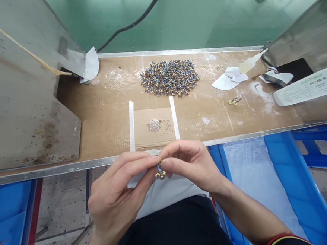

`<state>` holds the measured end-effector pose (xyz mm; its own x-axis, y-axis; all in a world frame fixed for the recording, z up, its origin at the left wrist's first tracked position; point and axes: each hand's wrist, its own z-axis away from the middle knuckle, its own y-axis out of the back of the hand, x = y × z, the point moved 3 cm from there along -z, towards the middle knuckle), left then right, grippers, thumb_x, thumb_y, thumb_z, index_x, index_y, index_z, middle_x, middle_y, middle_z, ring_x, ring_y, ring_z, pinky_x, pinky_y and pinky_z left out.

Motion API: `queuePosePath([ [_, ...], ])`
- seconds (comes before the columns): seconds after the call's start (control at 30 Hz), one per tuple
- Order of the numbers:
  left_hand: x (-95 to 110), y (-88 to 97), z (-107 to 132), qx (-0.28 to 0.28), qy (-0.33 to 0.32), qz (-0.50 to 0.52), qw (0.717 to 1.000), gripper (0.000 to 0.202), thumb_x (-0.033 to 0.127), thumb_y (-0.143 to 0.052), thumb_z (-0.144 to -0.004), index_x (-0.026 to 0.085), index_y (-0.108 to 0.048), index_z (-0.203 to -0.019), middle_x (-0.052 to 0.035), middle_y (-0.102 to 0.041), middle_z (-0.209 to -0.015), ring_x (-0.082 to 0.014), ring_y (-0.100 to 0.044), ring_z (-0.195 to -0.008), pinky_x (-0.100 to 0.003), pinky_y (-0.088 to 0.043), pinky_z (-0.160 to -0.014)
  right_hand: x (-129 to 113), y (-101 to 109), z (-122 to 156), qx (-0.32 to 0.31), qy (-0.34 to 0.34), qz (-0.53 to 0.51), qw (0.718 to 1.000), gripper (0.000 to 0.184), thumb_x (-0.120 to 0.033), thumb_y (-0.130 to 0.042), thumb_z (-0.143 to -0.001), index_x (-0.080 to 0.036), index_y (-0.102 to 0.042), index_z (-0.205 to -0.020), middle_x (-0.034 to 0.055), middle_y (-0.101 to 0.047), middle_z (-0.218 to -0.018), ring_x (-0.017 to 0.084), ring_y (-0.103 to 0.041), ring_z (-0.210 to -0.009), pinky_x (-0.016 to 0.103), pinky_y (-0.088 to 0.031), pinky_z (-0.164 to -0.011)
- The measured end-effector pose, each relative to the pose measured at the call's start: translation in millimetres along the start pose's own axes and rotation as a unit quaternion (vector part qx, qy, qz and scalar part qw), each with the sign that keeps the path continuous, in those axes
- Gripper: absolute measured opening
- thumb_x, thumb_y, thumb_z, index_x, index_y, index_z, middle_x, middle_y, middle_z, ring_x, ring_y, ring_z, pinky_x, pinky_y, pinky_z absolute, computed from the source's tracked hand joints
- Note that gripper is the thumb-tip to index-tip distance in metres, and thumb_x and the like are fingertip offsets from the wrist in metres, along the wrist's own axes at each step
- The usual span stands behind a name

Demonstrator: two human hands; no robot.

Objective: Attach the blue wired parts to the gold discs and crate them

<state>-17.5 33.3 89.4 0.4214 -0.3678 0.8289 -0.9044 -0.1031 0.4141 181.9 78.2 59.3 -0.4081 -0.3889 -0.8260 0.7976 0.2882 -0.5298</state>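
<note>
Just in front of the bench edge, my two hands meet over a tiny blue, brown and yellow figurine (161, 173). My left hand (126, 188) pinches it from the left between thumb and fingers. From the other side, the thumb and index finger of my right hand (187, 165) close on its upper part, which is partly hidden by the fingertips. Farther back on the bench lies a dense heap of small blue, brown and gold pieces (170, 78). Between the heap and my hands, a small clear round cap or dish (154, 125) rests on a taped cardboard patch (142, 139).
White paper scraps (229, 78), a pale nozzle-tipped tube (251, 63) and several loose yellowish pieces (235, 101) lie on the right. A white bottle (308, 85) lies near the right metal panel. Another metal panel (25, 109) stands left. Below right sits a lined blue bin (293, 177).
</note>
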Motion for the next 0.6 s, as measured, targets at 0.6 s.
queuePosePath([
  [0.6,-0.6,-1.7,-2.4,-0.013,0.024,-0.057,0.998,0.032,0.012,-0.087,-0.110,0.039,-0.091,-0.127,0.0046,-0.092,-0.118,-0.0159,-0.088,-0.096,-0.029,-0.070,-0.094,9.6,6.0,-0.1,0.022,0.014,0.028,0.999,0.031,-0.044,-0.111,-0.091,-0.021,-0.094,-0.104,0.0006,-0.086,-0.082,0.013,-0.077,-0.069,0.024,-0.069,-0.068],
])
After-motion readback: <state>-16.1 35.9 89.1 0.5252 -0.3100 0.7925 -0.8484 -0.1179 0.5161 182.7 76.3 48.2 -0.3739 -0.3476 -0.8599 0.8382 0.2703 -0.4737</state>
